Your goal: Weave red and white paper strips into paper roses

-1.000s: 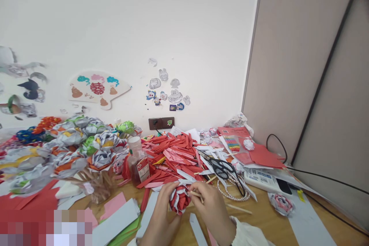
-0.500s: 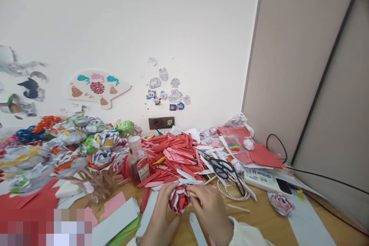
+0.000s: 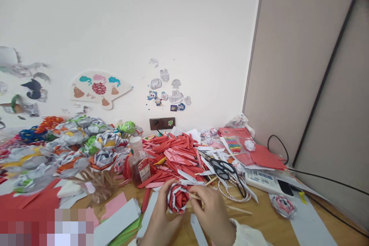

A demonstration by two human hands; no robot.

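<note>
My left hand (image 3: 162,210) is closed around a red and white folded-paper flower (image 3: 179,199), thumb below and fingers along its left side. The petals face up and towards me. Close against the flower's right edge, my right hand (image 3: 212,210) pinches a thin pale wooden stick (image 3: 196,196); its tip meets the flower's side, and whether it goes in I cannot tell. Just beyond both hands lies a heap of folded red paper strips (image 3: 173,153). Under the hands, a white paper strip (image 3: 198,231) rests on the wooden table (image 3: 242,225).
Black-handled scissors (image 3: 223,167) and a pearl string (image 3: 235,200) lie right of the heap. A bottle (image 3: 140,165) stands left, near a container of sticks (image 3: 99,190) and piled paper flowers (image 3: 72,138). Farther right are another paper flower (image 3: 283,205) and a cable (image 3: 328,180).
The flower has turned in my left hand so more of its petalled face shows. My right hand stays beside it with the stick. The whole view has shifted slightly.
</note>
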